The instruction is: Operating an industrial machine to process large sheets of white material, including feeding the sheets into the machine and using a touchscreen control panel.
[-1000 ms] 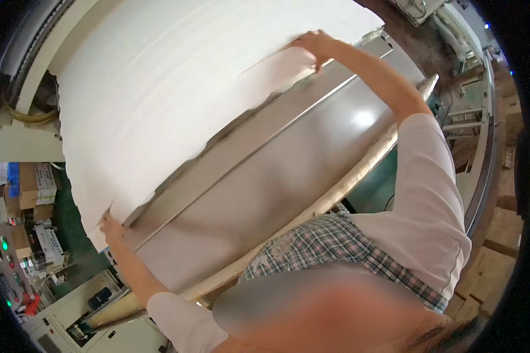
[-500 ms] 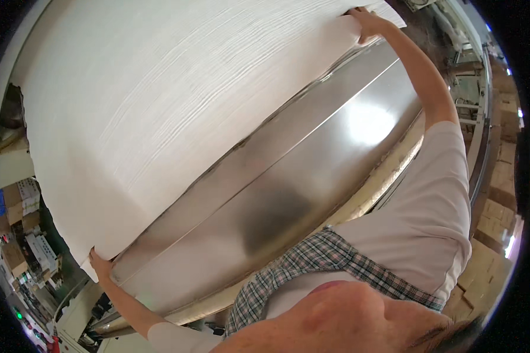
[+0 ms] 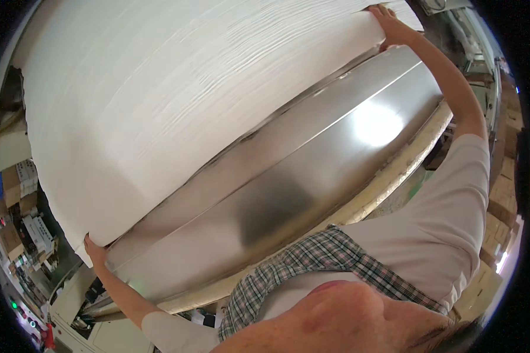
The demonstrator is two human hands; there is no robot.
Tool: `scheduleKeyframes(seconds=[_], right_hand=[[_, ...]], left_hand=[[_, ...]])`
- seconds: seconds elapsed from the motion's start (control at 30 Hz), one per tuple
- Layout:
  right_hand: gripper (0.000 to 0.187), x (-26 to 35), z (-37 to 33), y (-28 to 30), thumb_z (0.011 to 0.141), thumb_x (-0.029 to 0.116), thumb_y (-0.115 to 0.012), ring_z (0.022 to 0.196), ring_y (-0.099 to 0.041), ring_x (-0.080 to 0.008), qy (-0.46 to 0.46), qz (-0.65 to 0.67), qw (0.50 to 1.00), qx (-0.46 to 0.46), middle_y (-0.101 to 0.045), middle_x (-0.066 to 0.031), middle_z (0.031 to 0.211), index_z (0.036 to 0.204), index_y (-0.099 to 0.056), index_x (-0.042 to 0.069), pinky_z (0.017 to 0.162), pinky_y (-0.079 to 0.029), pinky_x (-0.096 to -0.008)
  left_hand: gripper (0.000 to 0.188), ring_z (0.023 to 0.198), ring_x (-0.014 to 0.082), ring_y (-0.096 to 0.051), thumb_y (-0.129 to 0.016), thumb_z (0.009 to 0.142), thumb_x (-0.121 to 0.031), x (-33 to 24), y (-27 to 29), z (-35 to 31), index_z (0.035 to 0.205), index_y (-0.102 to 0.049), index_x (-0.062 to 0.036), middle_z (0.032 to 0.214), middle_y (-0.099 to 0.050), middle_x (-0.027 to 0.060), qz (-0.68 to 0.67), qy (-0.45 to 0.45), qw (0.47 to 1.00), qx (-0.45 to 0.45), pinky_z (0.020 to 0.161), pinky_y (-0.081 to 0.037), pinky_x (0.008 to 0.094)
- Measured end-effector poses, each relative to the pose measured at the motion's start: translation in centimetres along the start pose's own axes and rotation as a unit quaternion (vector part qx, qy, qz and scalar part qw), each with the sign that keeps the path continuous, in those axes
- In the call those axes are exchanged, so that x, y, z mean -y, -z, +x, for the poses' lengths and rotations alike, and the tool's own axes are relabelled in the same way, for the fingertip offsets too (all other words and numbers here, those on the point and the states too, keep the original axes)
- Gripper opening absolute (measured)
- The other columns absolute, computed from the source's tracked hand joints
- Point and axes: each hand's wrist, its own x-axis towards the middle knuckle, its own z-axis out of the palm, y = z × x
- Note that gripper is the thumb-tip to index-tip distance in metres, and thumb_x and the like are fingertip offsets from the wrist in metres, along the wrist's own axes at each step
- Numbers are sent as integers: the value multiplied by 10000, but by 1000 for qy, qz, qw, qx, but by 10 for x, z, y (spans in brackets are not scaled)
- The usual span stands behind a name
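Note:
A wide stack of thin white sheets (image 3: 141, 117) with fine wavy ridges across its top fills the upper left. My left hand (image 3: 96, 253) grips its near left corner, thumb showing and the other fingers largely hidden by the material. At the far right end of the same edge, my right hand (image 3: 393, 27) is closed round the stack, fingers over the top and thumb low by the side. Both arms are spread wide. Just below the stack's near edge lies a shiny metal table (image 3: 218, 217) with a lengthwise seam.
A yellowish padded rail (image 3: 371, 203) runs along the table's near edge, close to my checked apron (image 3: 294, 259). Cardboard boxes and cluttered goods (image 3: 26, 217) stand at the left. More cartons (image 3: 503, 194) are piled at the right, beyond a machine frame (image 3: 480, 97).
My right hand and its end of the stack appear slightly farther right; my left hand appears slightly higher. The whole view has shifted a little too. Both hands keep their hold.

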Motion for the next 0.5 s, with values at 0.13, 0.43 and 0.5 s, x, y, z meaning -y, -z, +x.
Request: scheduleKeyframes(seconds=[0.13, 0.43, 0.5], right_hand=[[1018, -18, 3, -24, 382, 212, -850, 1191, -277, -410, 87, -11, 993, -83, -312, -177, 1272, 1253, -332, 118, 982, -285, -517], [989, -183, 49, -91, 636, 381, -718, 1307, -177, -286, 342, -64, 908, -233, -190, -156, 1414, 1366, -155, 21, 1064, -143, -413], [1025, -126, 63, -88, 520, 69, -750, 1298, -186, -320, 248, -92, 931, -253, -208, -152, 1407, 1366, -172, 39, 1061, -177, -437]], left_hand=[[670, 1164, 381, -339, -654, 666, -107, 30, -13, 2, 1242, -325, -14, 1200, -420, 197, -106, 76, 991, 17, 971, -294, 441], [728, 1127, 327, -393, -702, 573, -135, 11, -41, 50, 1231, -398, -66, 1156, -458, 184, -7, -52, 997, -50, 967, -301, 398], [666, 1155, 320, -390, -687, 592, -148, 6, -12, 32, 1199, -427, -63, 1175, -477, 171, 35, 18, 999, -36, 972, -281, 440]])
